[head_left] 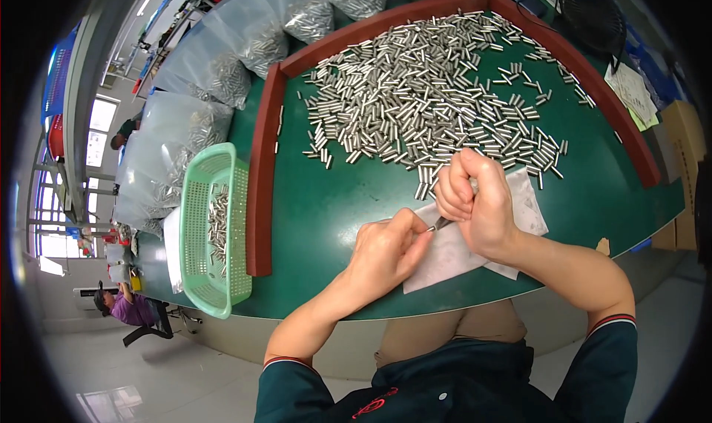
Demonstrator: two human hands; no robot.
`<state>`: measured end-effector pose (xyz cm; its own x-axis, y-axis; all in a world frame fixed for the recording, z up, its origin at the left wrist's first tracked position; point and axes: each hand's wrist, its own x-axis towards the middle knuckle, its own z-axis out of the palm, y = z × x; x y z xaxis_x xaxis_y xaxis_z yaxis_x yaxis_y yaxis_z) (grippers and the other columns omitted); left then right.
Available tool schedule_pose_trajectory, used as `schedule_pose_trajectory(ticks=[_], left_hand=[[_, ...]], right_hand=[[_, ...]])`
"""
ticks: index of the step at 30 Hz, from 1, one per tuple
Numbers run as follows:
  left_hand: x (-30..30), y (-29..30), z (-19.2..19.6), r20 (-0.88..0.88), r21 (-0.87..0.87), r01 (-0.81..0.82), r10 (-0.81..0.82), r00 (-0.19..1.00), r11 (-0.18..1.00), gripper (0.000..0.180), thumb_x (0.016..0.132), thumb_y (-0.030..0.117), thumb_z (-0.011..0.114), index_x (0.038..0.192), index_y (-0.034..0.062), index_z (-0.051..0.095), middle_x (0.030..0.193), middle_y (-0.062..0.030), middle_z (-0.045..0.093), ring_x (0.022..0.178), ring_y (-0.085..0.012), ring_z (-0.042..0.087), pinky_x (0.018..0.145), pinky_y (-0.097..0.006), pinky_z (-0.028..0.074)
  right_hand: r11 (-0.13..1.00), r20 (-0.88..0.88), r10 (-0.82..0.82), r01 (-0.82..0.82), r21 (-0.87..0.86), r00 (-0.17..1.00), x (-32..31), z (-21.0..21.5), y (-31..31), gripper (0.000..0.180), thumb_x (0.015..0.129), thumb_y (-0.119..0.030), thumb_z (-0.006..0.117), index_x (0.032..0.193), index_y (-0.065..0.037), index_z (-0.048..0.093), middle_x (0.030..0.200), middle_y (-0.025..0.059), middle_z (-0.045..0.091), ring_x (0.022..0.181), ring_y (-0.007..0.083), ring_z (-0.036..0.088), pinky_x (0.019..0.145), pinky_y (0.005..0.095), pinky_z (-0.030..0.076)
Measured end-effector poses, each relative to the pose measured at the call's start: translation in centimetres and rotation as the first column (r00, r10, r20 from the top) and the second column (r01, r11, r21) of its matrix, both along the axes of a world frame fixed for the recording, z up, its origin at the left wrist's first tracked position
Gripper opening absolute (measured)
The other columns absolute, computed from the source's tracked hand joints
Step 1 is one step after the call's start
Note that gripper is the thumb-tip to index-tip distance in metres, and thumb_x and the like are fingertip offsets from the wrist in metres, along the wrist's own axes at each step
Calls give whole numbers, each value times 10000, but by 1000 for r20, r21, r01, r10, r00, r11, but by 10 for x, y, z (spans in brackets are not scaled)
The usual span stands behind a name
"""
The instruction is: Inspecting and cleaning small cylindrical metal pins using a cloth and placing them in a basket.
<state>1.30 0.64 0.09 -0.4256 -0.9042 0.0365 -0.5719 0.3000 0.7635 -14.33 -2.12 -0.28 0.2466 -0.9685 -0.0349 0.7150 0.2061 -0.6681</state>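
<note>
Open green tabletop (315,226) beside left hand (380,254), red rail (262,178) farther left, metal pins (415,100) heaped ahead

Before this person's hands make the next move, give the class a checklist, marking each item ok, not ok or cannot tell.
1. Left hand pinching a small metal pin: ok.
2. Right hand closed around a dark tool: ok.
3. Tool tip touching that pin: cannot tell, too small.
4. White cloth spread below the fingertips: ok.
5. Loose pins all in one heap: not ok, some lie apart along the red frame.
6. Green basket upright, pins inside: ok.
</note>
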Motion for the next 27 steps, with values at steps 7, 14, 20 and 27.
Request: schedule_pose_trajectory(ticks=[7,14,20,27], left_hand=[[-8,2,-8,72,-118,-3,12,997,993,123,713,49,619,679,31,502,435,-65,466,367,-212,471,371,-317,354],[-9,3,-9,80,-106,-19,28,996,994,114,709,41,629,683,26,519,432,-60,452,349,-195,440,369,-300,338],[-10,4,-8,93,-109,-25,35,995,994,114,708,43,633,682,21,524,440,-63,456,355,-191,448,373,-295,344],[-10,4,-9,86,-115,-33,43,995,993,119,706,49,639,678,22,527,446,-63,466,363,-190,461,379,-291,356]], right_hand=[[998,-23,-40,39,-49,999,-3,0,8,384,872,-257,313,520,-103,291,437,-11,265,387,77,187,378,233,181],[999,-65,-34,32,-35,997,-5,-1,7,368,856,-234,324,516,-97,289,434,-3,275,391,77,192,383,234,179],[1000,-27,-6,6,-16,1000,-6,-1,7,345,835,-191,346,510,-89,291,465,-23,291,421,51,219,392,221,190],[999,-67,-34,32,-37,997,-3,0,8,370,855,-227,325,512,-96,282,434,1,276,395,80,193,386,236,188]])
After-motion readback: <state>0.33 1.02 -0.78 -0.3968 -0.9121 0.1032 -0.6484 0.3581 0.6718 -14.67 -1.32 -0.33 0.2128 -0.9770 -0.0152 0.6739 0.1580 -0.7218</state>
